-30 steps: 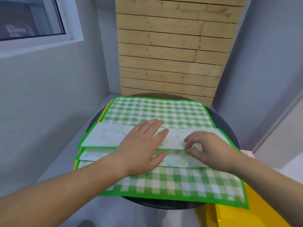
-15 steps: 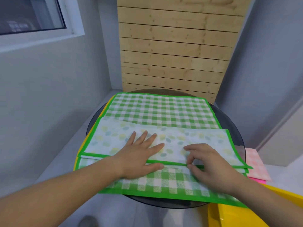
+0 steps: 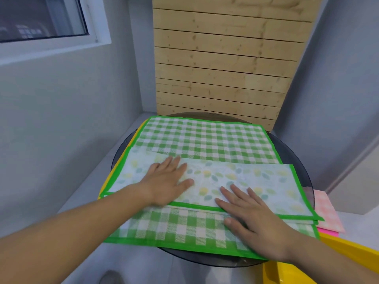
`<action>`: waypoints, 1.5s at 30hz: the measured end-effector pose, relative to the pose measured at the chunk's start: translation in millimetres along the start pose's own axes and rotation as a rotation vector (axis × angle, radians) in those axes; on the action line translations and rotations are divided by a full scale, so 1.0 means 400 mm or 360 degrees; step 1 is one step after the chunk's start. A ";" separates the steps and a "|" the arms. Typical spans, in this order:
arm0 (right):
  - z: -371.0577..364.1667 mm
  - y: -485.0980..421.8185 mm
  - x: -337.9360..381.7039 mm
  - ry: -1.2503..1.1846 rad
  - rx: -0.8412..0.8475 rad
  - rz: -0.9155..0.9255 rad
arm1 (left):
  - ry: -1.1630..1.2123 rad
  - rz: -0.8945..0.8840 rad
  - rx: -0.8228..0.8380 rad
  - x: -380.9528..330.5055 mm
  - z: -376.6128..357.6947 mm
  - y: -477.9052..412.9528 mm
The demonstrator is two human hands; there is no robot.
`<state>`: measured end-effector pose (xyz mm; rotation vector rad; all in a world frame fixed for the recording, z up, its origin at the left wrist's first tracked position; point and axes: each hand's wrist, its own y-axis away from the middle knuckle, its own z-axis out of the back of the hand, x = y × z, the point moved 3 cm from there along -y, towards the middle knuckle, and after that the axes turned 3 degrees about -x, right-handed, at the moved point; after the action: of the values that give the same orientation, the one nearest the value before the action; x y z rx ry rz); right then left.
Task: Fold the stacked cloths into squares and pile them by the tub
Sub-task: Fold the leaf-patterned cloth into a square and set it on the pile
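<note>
- Head view, work area: a stack of cloths lies on a round dark table. The top cloth is green check with a green border.
- Head view, fold: part of the top cloth is turned over on itself. Its pale leaf-print underside forms a folded band across the middle of the stack.
- Head view, stack: the edge of a yellow cloth shows under the left side.
- Head view, left hand: grip released. The fingers are straight and spread, pressing flat on the left part of the band.
- Head view, right hand: grip released. The palm is down across the band's near green edge and the check below it.
- Head view, container: a yellow tub sits at the lower right, just beside the table. Only a corner is in frame, so its contents cannot be told.
- Head view, pile: folded pink cloths lie just past the tub's far rim, to the right of the table.
</note>
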<state>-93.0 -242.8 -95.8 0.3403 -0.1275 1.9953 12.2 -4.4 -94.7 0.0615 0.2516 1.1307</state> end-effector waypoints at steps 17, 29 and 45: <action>0.075 -0.042 -0.065 -0.0186 -0.0633 -0.0166 | 0.0876 0.0519 -0.0065 0.124 0.175 0.024; 0.085 -0.017 -0.037 -0.0445 -0.0749 -0.0327 | 0.1762 0.0642 -0.0018 -0.095 0.021 0.092; 0.042 0.078 0.037 -0.0296 -0.0292 0.0158 | 0.0224 -0.0752 0.0011 -0.169 0.004 0.181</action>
<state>-123.9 -247.7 -73.5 0.4069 -0.4497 2.0289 -78.8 -34.2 -69.3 -0.0697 0.3733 0.6638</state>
